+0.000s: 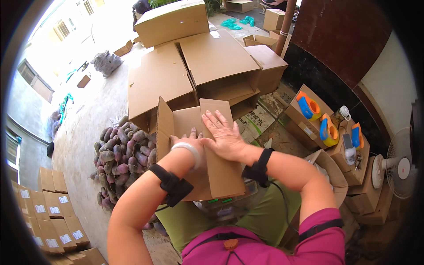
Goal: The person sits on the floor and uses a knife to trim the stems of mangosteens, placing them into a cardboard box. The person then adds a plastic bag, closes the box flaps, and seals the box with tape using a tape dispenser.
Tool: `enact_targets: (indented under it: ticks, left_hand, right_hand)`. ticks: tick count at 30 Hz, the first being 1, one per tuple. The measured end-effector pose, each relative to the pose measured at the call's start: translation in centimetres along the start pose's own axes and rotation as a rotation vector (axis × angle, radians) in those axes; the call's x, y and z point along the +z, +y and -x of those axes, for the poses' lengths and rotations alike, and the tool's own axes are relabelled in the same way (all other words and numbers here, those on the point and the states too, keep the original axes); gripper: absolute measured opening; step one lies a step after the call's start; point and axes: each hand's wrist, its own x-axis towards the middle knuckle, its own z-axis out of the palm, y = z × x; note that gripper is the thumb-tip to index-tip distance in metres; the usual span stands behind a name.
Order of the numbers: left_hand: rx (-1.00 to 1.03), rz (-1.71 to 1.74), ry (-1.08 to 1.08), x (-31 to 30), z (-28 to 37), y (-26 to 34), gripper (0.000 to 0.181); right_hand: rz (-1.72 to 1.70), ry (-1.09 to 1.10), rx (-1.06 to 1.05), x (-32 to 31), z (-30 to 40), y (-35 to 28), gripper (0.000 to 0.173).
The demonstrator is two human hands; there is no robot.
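An upright cardboard box [222,179] with raised flaps stands before me, between my forearms. My right hand [222,135] lies flat on its right flap, fingers slightly spread, gripping nothing that shows. Inside the box opening is my left hand [188,140], with a pale bangle at the wrist; its fingers are apart near the back wall and partly hidden, and whether it touches anything below cannot be seen. Left of the box lies a heap of purple-green root vegetables [122,149], probably radishes. A scale-like device with green lights [220,200] shows partly beneath the box.
Large empty cartons [218,56] are stacked just beyond the box. At right, orange-and-blue tape dispensers [309,106], a phone [347,141] and a jar [341,114] rest on boxes beside a white fan [402,167]. Labelled cartons [54,210] are piled at lower left.
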Motion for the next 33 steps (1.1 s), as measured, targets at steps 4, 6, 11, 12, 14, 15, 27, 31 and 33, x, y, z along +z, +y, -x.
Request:
enact_targets:
  ticks: [4,6,11,12,14,15,27,31,33]
  left_hand:
    - [0.183,0.027,-0.071,-2.1,2.8,-1.5,0.08]
    - [0.31,0.111,0.064,-3.1,5.7,-2.3,0.065]
    - [0.284,0.796,0.961,-0.5,11.5,-6.6,0.056]
    - [0.25,0.989,1.045,2.0,10.3,-7.4,0.059]
    - [0.216,1.229,1.005,6.7,8.6,-7.8,0.068]
    - [0.291,1.355,0.927,7.4,7.9,-6.4,0.068]
    - [0.003,0.552,0.784,6.5,3.4,2.4,0.073]
    - [0.001,0.529,0.74,6.7,3.1,2.5,0.07]
    - [-0.02,0.501,0.725,6.5,3.3,2.9,0.068]
  right_hand:
    - [0.12,-0.084,-0.127,-0.2,0.0,2.2,0.065]
    - [0.136,-0.062,-0.151,0.3,-0.2,2.3,0.064]
    - [0.114,0.019,-0.17,0.7,0.5,4.0,0.063]
    - [0.112,0.037,-0.176,0.8,0.6,4.2,0.062]
    - [0.06,0.071,-0.208,1.0,0.1,3.2,0.061]
    - [0.042,0.084,-0.215,1.0,-0.1,3.2,0.06]
    - [-0.058,0.189,-0.241,1.8,0.3,4.2,0.061]
    - [-0.038,0.172,-0.232,1.7,0.2,4.3,0.061]
    - [-0.022,0.166,-0.238,1.9,0.2,4.3,0.062]
